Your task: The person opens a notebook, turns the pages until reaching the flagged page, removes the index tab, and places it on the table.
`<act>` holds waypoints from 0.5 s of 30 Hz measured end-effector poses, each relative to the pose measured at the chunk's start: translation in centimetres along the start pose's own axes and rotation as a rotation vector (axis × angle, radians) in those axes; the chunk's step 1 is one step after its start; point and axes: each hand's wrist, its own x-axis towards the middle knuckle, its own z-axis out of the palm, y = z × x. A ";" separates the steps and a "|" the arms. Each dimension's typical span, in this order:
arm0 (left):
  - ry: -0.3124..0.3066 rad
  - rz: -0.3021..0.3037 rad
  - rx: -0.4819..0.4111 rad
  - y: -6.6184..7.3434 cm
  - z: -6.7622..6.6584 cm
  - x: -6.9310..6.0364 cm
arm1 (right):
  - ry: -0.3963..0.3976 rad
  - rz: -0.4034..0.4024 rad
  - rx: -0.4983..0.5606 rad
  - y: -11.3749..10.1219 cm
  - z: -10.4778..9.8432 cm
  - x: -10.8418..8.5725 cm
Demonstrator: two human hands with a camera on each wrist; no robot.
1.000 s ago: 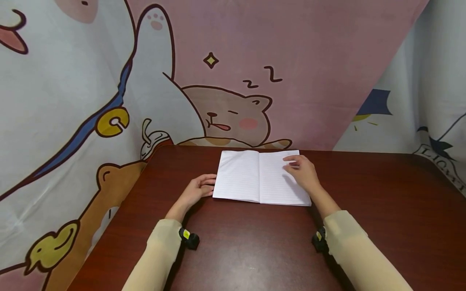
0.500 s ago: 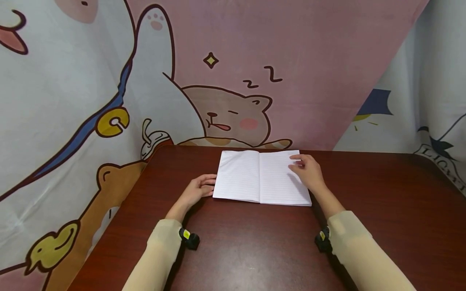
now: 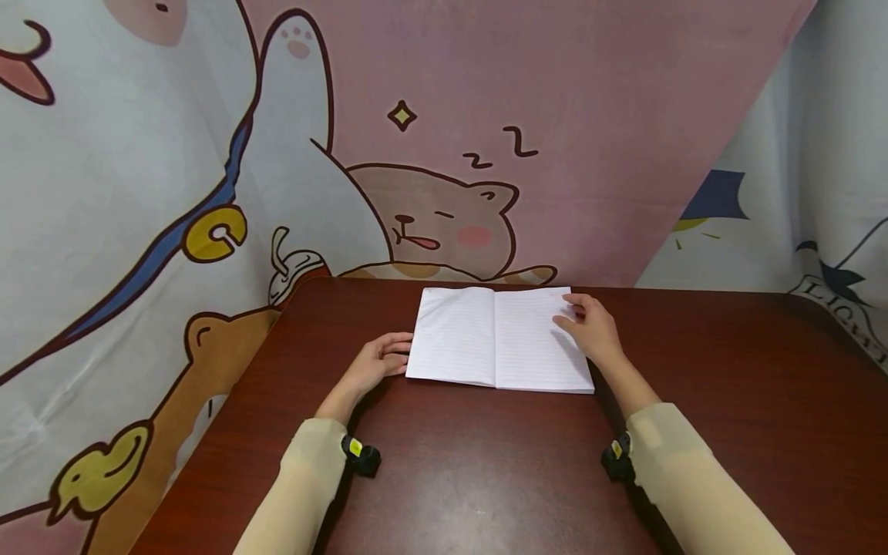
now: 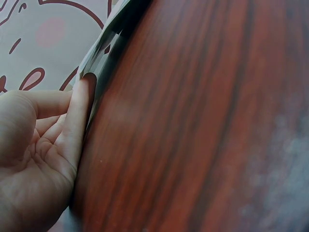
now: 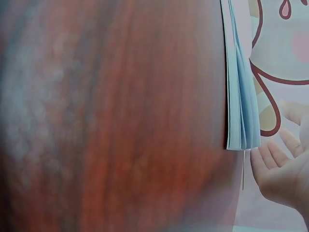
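An open notebook (image 3: 454, 335) with white lined pages lies on the table. My left hand (image 3: 366, 368) rests at its left edge, fingers loosely extended. In the left wrist view, a fingertip of the left hand (image 4: 38, 154) meets the page edge (image 4: 104, 43); whether it is under the cover is unclear. Over the upper right edge of the right page is my right hand (image 3: 593, 330), fingers apart and slightly bent. The right wrist view has the right hand (image 5: 285, 169) beyond the notebook's layered page edges (image 5: 241, 96), holding nothing visible.
The dark red-brown table (image 3: 479, 470) extends around the notebook. Behind it hangs a pink and white cloth (image 3: 590, 154) printed with cartoon animals. A small black device (image 3: 362, 456) is on the left wrist, another (image 3: 616, 459) on the right.
My right hand has moved rightward across the right page to its outer edge. The left hand and the notebook look nearly unchanged.
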 end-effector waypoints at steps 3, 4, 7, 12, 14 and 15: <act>-0.001 0.001 -0.005 0.0 0.0 0.0 | 0.000 0.017 0.013 0.1 -0.1 0.1; -0.001 0.001 -0.007 0.0 0.0 0.0 | 0.000 0.023 0.018 0.2 -0.1 0.1; -0.003 0.002 -0.009 0.0 0.0 0.0 | -0.003 0.045 0.026 0.3 -0.1 0.1; -0.006 0.003 -0.010 0.0 0.0 0.0 | -0.014 0.063 0.005 0.4 -0.1 0.0; -0.004 0.001 -0.009 0.0 0.0 0.0 | -0.017 0.062 -0.005 0.4 -0.1 0.0; -0.003 0.000 -0.007 0.0 0.0 0.0 | -0.020 0.062 -0.007 0.3 -0.1 0.0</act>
